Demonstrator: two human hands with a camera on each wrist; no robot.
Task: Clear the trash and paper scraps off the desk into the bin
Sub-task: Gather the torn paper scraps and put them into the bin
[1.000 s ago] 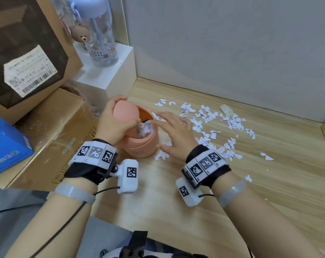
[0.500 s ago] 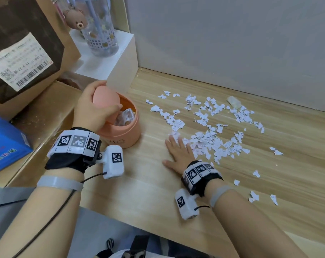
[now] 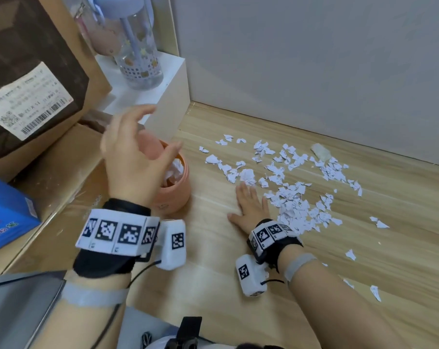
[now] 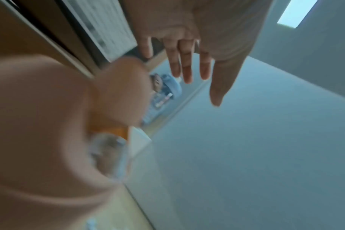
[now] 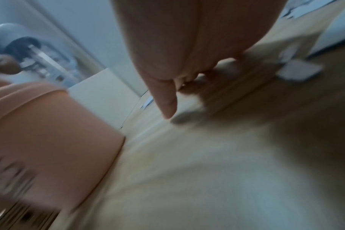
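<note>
- Sweeping the paper scraps (image 3: pixel 292 197) toward the bin (image 3: pixel 174 192) looks like the step in hand: the right hand (image 3: pixel 250 206) lies flat on the surface (image 3: pixel 213 285), fingers straight and together, holding nothing, its tips touching the near-left edge of the pile.
- The scraps spread from about 12 to 3 o'clock of that hand; a few strays lie well apart at 4 o'clock, and a pale wrapper (image 3: pixel 320 151) sits near the wall.
- The peach bin stands at 9 o'clock of the right hand, crumpled paper already inside.
- The left hand (image 3: pixel 133 159) hovers over the bin, fingers spread wide and gripping nothing; its view is blurred.
- To do it well, I judge: keep the palm edge pressed down so thin pieces do not slip under, gather them into one heap, then pinch up handfuls.
- Steady the bin with the left hand, since it looks light and may tip.
</note>
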